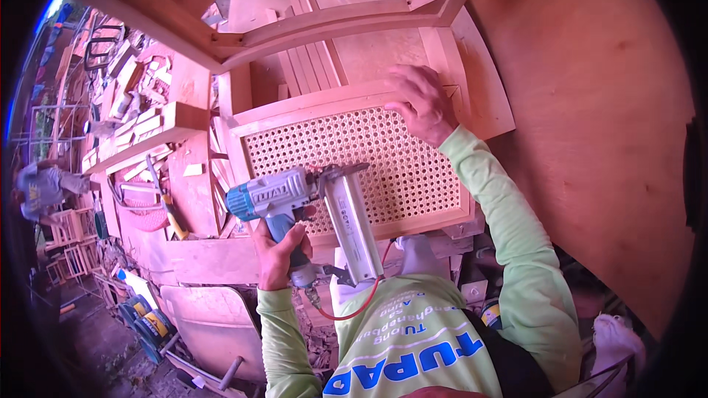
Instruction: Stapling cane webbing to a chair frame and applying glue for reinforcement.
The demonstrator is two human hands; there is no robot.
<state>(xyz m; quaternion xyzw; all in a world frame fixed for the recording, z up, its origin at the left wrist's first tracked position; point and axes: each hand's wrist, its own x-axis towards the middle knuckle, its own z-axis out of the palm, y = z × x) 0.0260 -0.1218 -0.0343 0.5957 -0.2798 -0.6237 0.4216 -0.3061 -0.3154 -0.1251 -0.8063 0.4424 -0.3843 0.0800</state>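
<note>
My left hand [284, 250] is closed round the handle of a blue and grey nail gun [276, 195]. Its long silver magazine [352, 228] points down toward my lap, and a red air hose [346, 317] runs from the handle. The gun's nose overlaps the woven cane in this view; whether it touches cannot be told. Before me lies a wooden-framed cane panel [424, 166]. At the panel's upper right, my right hand [424, 103] rests over the top rail, fingers loosely apart and slightly bent.
Beyond the panel stands a wooden chair-like frame [324, 29], with wood strips behind it. A large plywood sheet [590, 103] rises at right. A bow saw [158, 195] and offcuts lie on the left bench. Another person [48, 184] is at far left.
</note>
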